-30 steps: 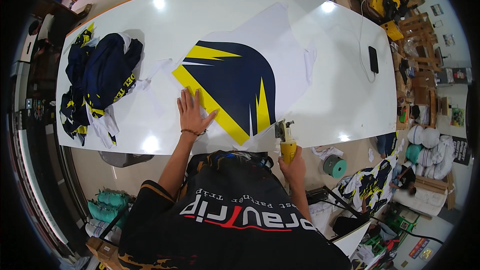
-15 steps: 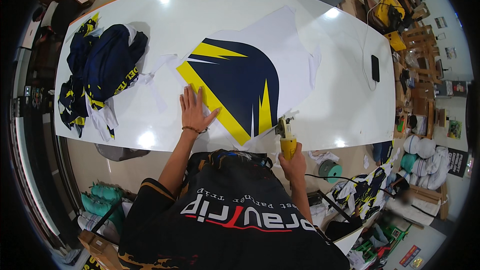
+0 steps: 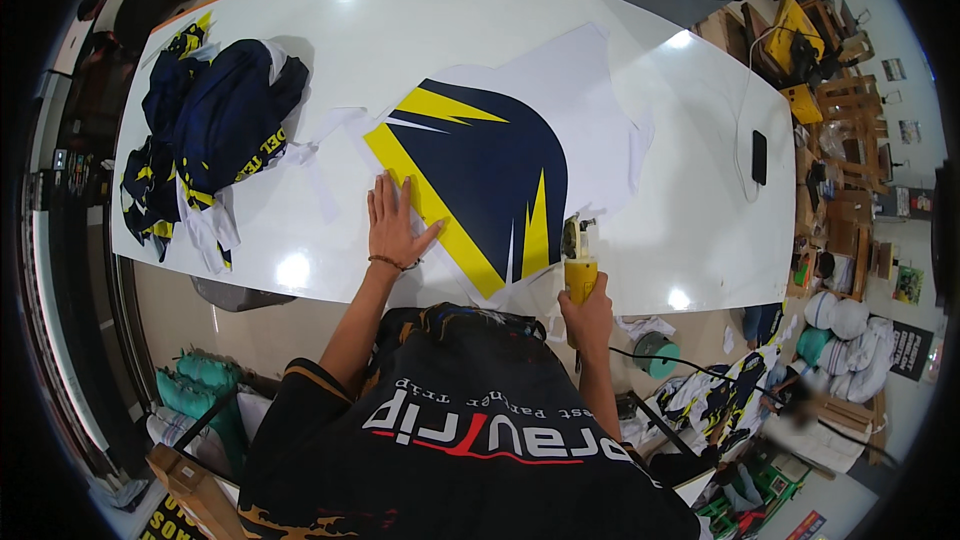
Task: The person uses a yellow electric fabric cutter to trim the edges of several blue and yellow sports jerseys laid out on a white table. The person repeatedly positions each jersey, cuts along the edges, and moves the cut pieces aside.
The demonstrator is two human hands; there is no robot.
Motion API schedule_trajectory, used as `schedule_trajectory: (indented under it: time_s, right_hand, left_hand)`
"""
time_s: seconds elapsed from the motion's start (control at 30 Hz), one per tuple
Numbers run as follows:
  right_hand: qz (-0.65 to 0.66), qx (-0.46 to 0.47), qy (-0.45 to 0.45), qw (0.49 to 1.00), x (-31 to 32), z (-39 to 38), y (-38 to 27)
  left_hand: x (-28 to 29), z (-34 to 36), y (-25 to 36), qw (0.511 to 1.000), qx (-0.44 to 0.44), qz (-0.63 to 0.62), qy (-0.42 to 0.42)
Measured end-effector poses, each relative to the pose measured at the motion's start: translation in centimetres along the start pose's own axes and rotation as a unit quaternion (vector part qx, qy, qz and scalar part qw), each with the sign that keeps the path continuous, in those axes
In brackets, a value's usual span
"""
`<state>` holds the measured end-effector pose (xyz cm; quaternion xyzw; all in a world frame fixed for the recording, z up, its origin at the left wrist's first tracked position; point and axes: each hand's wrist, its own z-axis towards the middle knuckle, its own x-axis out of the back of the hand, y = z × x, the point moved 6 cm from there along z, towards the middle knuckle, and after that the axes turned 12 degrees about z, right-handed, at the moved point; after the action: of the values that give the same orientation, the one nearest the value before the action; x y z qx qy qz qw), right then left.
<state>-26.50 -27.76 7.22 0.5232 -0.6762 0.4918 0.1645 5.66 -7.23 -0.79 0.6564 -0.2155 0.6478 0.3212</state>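
Note:
A dark navy fabric panel (image 3: 480, 155) with yellow and white jagged shapes lies flat on the table, white fabric (image 3: 570, 75) bordering its far right side. My left hand (image 3: 402, 230) rests palm down with fingers spread, across the yellow strip on the panel's lower left edge. In my right hand (image 3: 590, 312) is a yellow corded electric fabric cutter (image 3: 581, 278), gripped by its body. Its metal head stands at the panel's right edge, close to the near end of the curve; the blade's exact contact with the cloth is too small to make out.
The white table (image 3: 690, 220) bears a heap of navy and yellow garments (image 3: 230, 120) on the left. White scraps (image 3: 318, 175) lie between heap and panel. A black phone (image 3: 759, 157) with a white cable sits at the right. The cutter's black cord (image 3: 690, 362) trails off to the right.
The cutter has moved forward, away from me, along the panel's right edge. My left hand stays pressed on the yellow strip. The whole view has shifted slightly.

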Motion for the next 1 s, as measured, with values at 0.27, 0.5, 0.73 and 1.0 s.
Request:
schedule_trajectory:
  time_s: [0.27,0.5,0.73,1.0]
  right_hand:
    - [-0.019,0.021,-0.001,1.000,0.8,3.9,-2.0]
    - [-0.039,0.033,-0.023,0.998,1.8,8.1,-3.4]
    - [-0.063,0.072,-0.053,0.994,2.9,12.1,-5.7]
    - [-0.097,0.145,-0.102,0.979,4.2,16.4,-8.6]
  left_hand:
    - [0.0,-0.1,-0.2,1.000,0.002,-0.016,0.009]
    - [0.2,-0.1,-0.2,0.999,0.012,-0.031,0.011]
    - [0.7,0.1,-0.1,0.999,0.030,-0.036,0.001]
    - [0.9,0.2,-0.1,0.997,0.051,-0.050,-0.004]
